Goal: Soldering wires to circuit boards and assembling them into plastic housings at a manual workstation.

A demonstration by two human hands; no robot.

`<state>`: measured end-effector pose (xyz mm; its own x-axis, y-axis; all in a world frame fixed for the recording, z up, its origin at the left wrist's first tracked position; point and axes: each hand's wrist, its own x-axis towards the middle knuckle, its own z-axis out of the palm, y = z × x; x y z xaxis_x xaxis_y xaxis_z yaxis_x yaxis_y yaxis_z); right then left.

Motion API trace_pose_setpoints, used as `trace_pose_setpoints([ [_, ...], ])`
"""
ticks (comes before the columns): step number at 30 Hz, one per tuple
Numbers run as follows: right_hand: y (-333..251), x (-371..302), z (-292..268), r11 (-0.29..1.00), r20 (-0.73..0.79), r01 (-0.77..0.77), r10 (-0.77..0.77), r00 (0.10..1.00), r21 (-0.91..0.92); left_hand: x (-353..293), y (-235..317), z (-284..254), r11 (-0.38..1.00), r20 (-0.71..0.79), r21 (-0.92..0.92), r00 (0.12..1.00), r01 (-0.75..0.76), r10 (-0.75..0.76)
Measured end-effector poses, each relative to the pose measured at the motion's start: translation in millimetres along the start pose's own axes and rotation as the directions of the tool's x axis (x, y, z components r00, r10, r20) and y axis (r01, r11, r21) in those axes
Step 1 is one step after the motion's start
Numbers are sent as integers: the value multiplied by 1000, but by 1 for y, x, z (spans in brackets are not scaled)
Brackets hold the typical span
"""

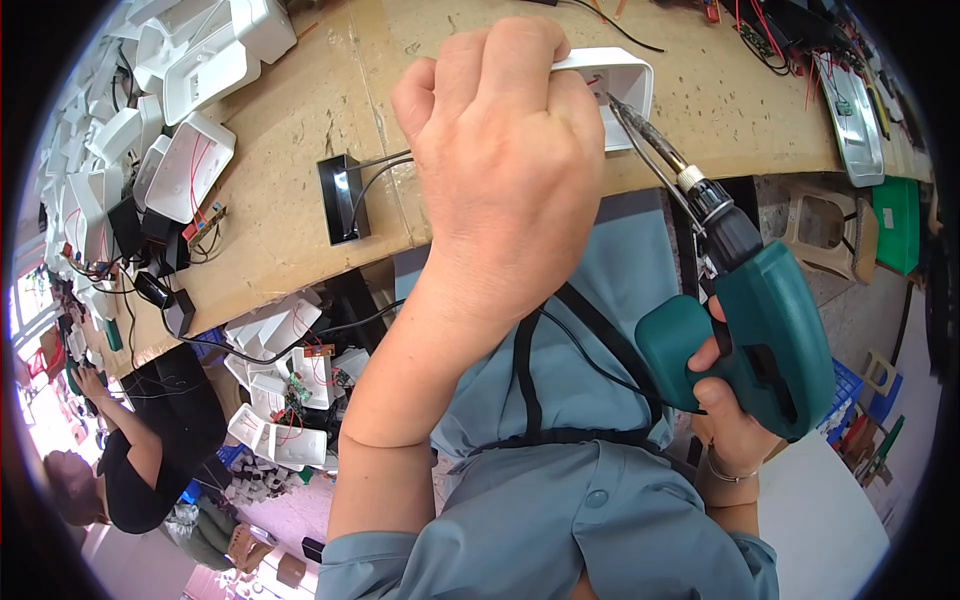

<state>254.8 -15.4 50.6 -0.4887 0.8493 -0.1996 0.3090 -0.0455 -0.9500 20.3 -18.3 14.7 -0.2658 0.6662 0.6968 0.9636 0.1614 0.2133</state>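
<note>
My left hand (508,160), knuckles up, is closed around a white plastic housing (628,80) at the table's near edge. Its fingertips are hidden behind the hand. In my right hand (722,400) is a dark green soldering gun (775,320), with my fingers wrapped about its grip. The gun's metal tip (640,125) points up and left into the housing's open side, with a thin feed tube alongside. Whether the tip touches anything inside I cannot tell. Left of my hand lies a small black box (330,205) with black cables.
White housings (210,78) heap up along the table's (290,120) left side, one housing (187,165) with red wires. More housings (300,445) sit below. A metal tray (850,125), a stool (815,235) and a green bin (897,225) are at right. Another person (150,475) works at far left.
</note>
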Motion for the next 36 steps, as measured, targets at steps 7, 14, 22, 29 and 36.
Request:
trace_pose_setpoints([
  [7, 14, 0, -23, 938, 186, 323, -297, 936, -124, 6, 4, -11, 995, 77, 61, 994, -83, 78],
  [14, 13, -4, -24, 944, 97, 299, -288, 953, -138, 0, -6, -1, 997, 84, -73, 996, -9, 15],
  [22, 3, 0, -9, 983, -50, 184, -183, 982, 24, -5, -12, -23, 989, 175, -150, 985, 15, 12],
  [29, 5, 2, -4, 929, -98, 370, -366, 926, 29, -13, -29, -45, 994, 277, -77, 959, 82, -58],
  [36, 10, 8, -14, 910, -31, 414, -413, 910, 14, -1, -112, -121, 915, -93, -251, 933, 316, -348],
])
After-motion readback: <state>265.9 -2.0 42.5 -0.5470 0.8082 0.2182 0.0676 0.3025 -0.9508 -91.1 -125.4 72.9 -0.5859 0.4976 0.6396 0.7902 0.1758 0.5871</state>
